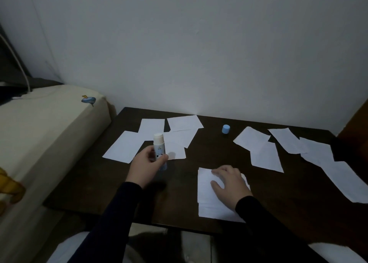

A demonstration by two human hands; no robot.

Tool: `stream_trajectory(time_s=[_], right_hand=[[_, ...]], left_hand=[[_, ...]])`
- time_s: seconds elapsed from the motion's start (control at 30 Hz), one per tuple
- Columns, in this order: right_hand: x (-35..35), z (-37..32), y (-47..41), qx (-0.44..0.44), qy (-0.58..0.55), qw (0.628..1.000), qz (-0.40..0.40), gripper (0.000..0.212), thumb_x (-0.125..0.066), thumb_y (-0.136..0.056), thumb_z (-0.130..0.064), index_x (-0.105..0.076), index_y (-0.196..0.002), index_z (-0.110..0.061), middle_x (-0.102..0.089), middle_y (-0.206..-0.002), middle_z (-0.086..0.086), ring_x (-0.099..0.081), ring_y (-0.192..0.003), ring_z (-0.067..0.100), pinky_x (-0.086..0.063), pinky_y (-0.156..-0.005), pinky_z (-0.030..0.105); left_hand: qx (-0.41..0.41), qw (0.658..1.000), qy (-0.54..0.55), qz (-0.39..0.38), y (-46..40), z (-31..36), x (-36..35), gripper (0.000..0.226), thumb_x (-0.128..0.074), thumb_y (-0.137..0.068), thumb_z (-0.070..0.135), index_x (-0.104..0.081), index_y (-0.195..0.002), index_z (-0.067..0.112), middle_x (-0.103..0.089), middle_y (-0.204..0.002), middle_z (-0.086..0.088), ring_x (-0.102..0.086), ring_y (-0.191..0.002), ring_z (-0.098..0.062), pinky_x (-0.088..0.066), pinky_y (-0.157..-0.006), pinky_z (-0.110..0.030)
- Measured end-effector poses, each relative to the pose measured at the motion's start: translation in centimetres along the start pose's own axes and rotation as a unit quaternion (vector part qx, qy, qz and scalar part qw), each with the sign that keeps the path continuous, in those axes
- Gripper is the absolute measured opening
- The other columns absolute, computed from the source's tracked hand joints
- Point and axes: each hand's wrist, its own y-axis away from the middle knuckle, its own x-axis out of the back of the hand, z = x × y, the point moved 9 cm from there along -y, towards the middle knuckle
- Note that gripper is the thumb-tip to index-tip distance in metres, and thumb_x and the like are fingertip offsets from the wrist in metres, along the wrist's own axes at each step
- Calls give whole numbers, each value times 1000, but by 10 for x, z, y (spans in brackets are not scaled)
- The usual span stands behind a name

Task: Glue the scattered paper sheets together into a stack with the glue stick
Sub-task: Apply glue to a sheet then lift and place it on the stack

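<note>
Nearest, at the front edge of the dark brown wooden table (185, 159), lies a small stack of white paper sheets (207, 195); its right side is hidden under the right hand (229, 183) & black sleeve, so the sheet count can't be told. That hand lies flat on the stack, fingers spread, gripping nothing. Left of it, the left hand (145, 167) has fingers & thumb closed round a white glue stick tube w/ pale blue base (159, 149). Cap off, white tip up, long axis near upright, tilted slightly left; label too blurred to read, lower body partly covered by fingers. Farther back, loose white rectangular sheets overlap in a left cluster (151, 137) & a right cluster (288, 147), the latter cut off at the frame's edge. Between them stands the small light blue cap (226, 128), apart from any paper.
</note>
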Motion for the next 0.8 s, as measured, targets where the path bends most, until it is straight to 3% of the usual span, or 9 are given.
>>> stream_trajectory(time_s=[0.3,0.43,0.53,0.6,0.8], right_hand=[[-35,-82,-53,9,-60,997,-47,38,-55,-93,-35,-54,-131,-26,-49,-133,-4,-42,-125,14,-39,-107,37],[-46,-89,-82,-92,-68,993,-14,52,-53,-93,-46,-51,-134,-14,-47,-134,6,-47,-121,22,-43,-101,38],[-58,-86,-92,-169,-8,986,-13,68,-51,-88,-61,-49,-133,-9,-42,-133,10,-41,-122,25,-40,-99,40],[-66,-90,-93,-174,44,984,-6,75,-49,-86,-66,-47,-134,-9,-40,-134,10,-37,-124,26,-37,-99,42],[-76,-97,-90,-148,74,986,28,72,-42,-93,-59,-35,-144,-10,-34,-140,8,-33,-127,26,-34,-101,43]], left_hand=[[11,999,-33,12,-7,-35,33,55,-67,-87,34,-47,-136,20,-55,-133,-2,-50,-100,-9,-44,-81,-24],[14,999,-39,16,-13,-41,41,55,-66,-87,35,-46,-136,20,-55,-134,-2,-48,-98,-8,-45,-82,-25],[8,999,-46,19,-19,-43,46,54,-67,-87,37,-48,-135,21,-56,-132,0,-49,-91,-4,-44,-75,-19],[4,998,-53,19,-22,-44,47,54,-67,-87,37,-48,-135,22,-57,-131,1,-48,-86,-2,-43,-71,-15],[2,999,-49,17,-34,-44,53,53,-66,-88,37,-48,-135,21,-57,-131,1,-49,-93,-6,-44,-79,-21]])
